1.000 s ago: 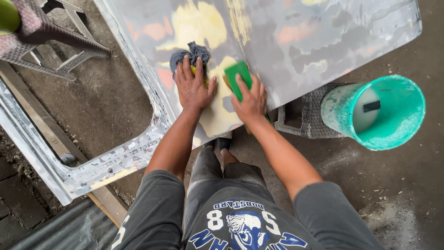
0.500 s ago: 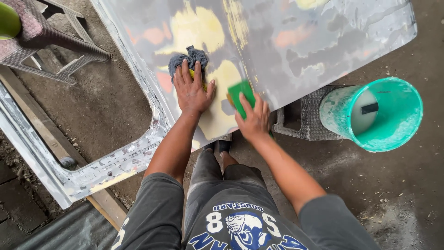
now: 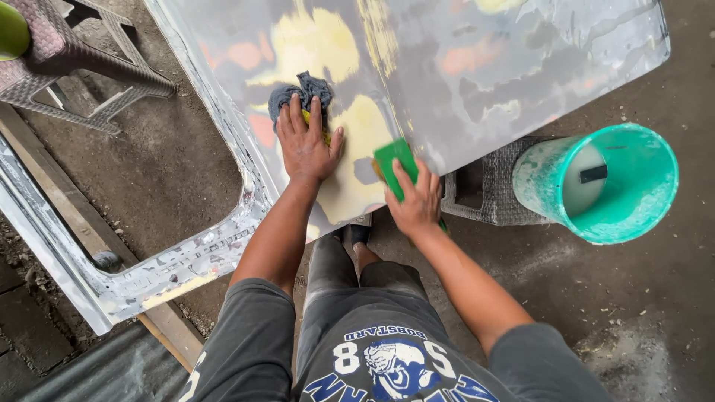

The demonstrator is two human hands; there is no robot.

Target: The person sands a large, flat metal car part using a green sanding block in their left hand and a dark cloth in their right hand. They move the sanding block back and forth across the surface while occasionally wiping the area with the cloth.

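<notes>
Left hand [image 3: 304,149] presses a grey rag [image 3: 298,93] flat on the car panel [image 3: 477,67]; right hand [image 3: 414,199] grips a green sanding block [image 3: 390,158] near the panel's lower edge.

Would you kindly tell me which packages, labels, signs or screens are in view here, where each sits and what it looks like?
No packages, signs or screens in view.
Dark rectangular tag: inside the teal bucket at right, on its pale inner wall.
Shirt print: bottom centre on the person's grey shirt, blue and white lettering and numerals around a round blue emblem.
</notes>
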